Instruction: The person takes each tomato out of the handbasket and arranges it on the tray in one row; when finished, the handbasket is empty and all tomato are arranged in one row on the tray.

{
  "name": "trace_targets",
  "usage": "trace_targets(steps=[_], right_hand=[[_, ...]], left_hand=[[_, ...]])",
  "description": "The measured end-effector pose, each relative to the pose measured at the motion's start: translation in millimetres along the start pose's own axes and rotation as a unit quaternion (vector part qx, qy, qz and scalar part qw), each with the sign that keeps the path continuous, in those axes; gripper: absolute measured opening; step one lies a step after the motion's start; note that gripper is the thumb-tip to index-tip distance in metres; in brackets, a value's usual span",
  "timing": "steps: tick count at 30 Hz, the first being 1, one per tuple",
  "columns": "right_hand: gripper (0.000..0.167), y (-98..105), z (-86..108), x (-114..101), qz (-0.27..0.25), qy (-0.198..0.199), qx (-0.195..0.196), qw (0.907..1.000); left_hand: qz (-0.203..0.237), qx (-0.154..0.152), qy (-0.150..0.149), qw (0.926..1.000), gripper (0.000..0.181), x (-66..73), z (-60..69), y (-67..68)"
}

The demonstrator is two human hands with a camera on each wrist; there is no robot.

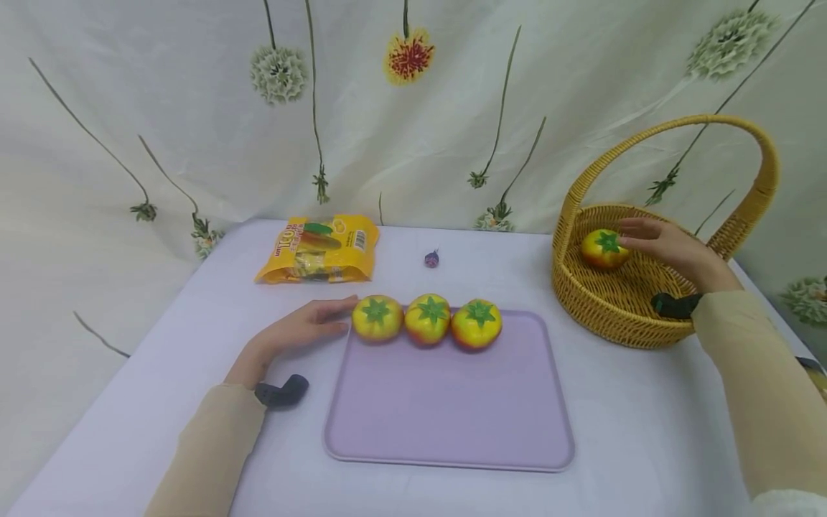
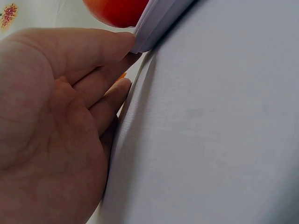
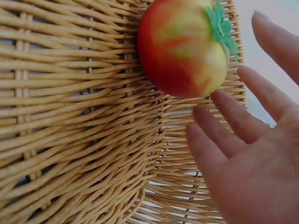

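Inside the wicker basket (image 1: 617,319), a red-and-yellow toy tomato (image 3: 184,49) with a green leafy top lies against the wall. My right hand (image 1: 672,248) hovers over the basket, fingers spread beside that tomato; in the right wrist view the fingertips come close to it, and contact is unclear. Three similar tomatoes (image 1: 431,319) sit in a row along the far edge of the lilac tray (image 1: 452,409). At the tray's far left corner rests my left hand (image 1: 304,330), its fingers fairly straight, the thumb touching the rim in the left wrist view.
Behind the tray lies a yellow snack packet (image 1: 323,249), with a small purple printed flower (image 1: 431,258) to its right on the white cloth (image 1: 284,459). The basket's tall handle (image 1: 698,122) arches above my right hand. A flowered curtain (image 1: 194,93) hangs at the back.
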State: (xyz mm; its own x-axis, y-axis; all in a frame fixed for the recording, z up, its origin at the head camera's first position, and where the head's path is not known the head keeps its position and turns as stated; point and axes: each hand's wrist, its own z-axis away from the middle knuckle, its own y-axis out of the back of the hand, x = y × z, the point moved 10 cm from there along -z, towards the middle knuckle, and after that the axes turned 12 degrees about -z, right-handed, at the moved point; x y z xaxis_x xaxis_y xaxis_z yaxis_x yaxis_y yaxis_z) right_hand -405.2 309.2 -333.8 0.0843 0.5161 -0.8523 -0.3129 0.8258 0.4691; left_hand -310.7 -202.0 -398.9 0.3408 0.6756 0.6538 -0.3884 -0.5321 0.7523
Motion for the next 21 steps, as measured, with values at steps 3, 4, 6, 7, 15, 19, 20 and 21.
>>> trace_targets(steps=[3,4,6,7,15,19,20,21], right_hand=[[0.083,-3.9,-1.9,2.2,0.008,0.006,-0.021,0.9997],[0.083,-4.9,-2.3,2.8,0.01,0.008,-0.026,0.9996],[0.082,-6.9,-3.2,4.5,0.018,0.009,-0.033,0.9993],[0.082,-7.8,-3.5,5.3,0.021,0.009,-0.036,0.9991],[0.087,-11.9,-9.4,14.1,0.036,-0.005,-0.038,0.9986],[0.087,-10.6,-11.0,15.5,0.048,-0.002,-0.026,0.9985],[0.088,-10.3,-10.8,15.8,0.051,-0.001,-0.023,0.9985],[0.088,-10.1,-10.9,16.0,0.051,-0.001,-0.021,0.9985]], left_hand=[[0.002,0.0,0.005,1.0,0.048,-1.5,0.0,0.1],[0.003,0.0,0.007,1.0,0.048,-2.4,0.0,0.3],[0.005,0.001,0.009,0.9999,0.049,-4.1,-0.1,0.6],[0.006,0.001,0.009,0.9999,0.049,-5.0,-0.5,0.6],[0.01,-0.002,0.007,0.9999,0.049,-5.4,-0.9,-0.6],[0.01,-0.003,0.006,0.9999,0.048,-4.0,-0.7,-0.9],[0.012,-0.004,0.006,0.9999,0.048,-3.7,-0.7,-0.9],[0.012,-0.004,0.006,0.9999,0.048,-3.7,-0.6,-1.0]])
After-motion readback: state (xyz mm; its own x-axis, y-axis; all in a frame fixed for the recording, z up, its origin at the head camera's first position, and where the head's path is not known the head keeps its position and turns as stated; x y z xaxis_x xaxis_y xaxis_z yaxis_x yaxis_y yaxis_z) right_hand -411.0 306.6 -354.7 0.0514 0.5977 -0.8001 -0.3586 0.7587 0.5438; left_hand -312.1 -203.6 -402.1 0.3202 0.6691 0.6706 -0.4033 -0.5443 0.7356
